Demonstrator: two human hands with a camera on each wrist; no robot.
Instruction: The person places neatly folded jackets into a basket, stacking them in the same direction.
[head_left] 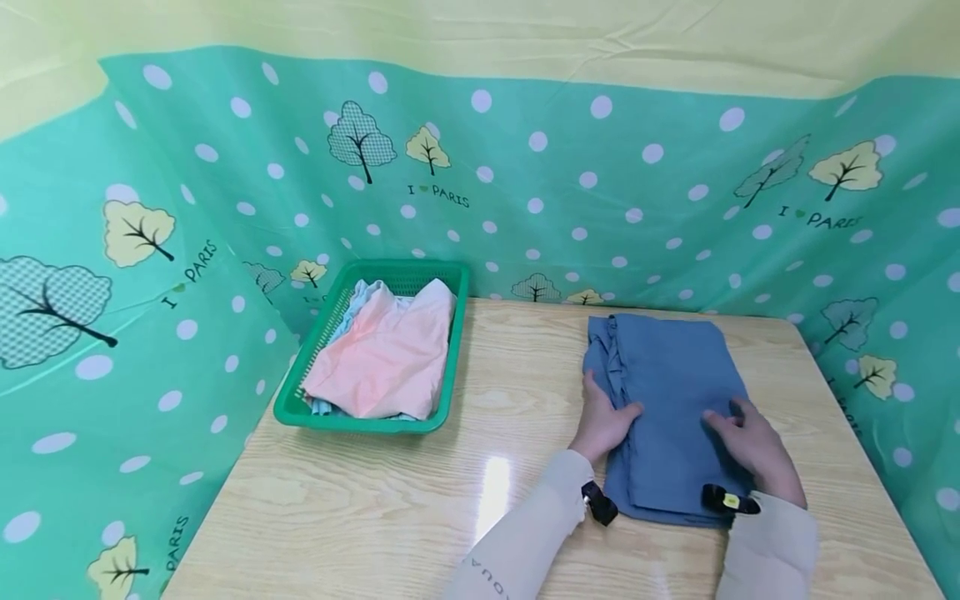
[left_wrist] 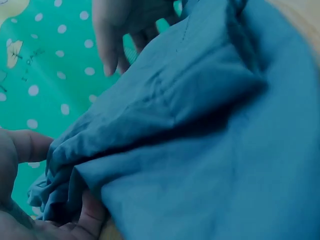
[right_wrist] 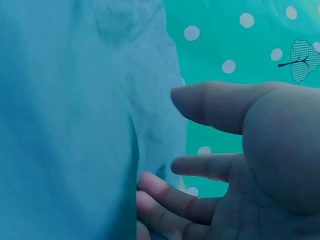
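A folded blue cloth (head_left: 667,417) lies on the table at the right in the head view, bunched along its left edge. My left hand (head_left: 602,421) grips that left edge; in the left wrist view the thumb and fingers of this hand (left_wrist: 25,200) close round the gathered cloth (left_wrist: 165,150). At the right edge is my right hand (head_left: 753,446), thumb raised over the cloth. The right wrist view shows this hand (right_wrist: 250,165) with thumb and fingers spread apart, some fingertips touching the side of the cloth (right_wrist: 75,125).
A green basket (head_left: 283,400) stands at the table's back left, holding a pink cloth (head_left: 390,350) with light blue cloth (head_left: 358,298) under it. A green dotted curtain (head_left: 525,200) hangs behind and on both sides of the wooden table (head_left: 360,508).
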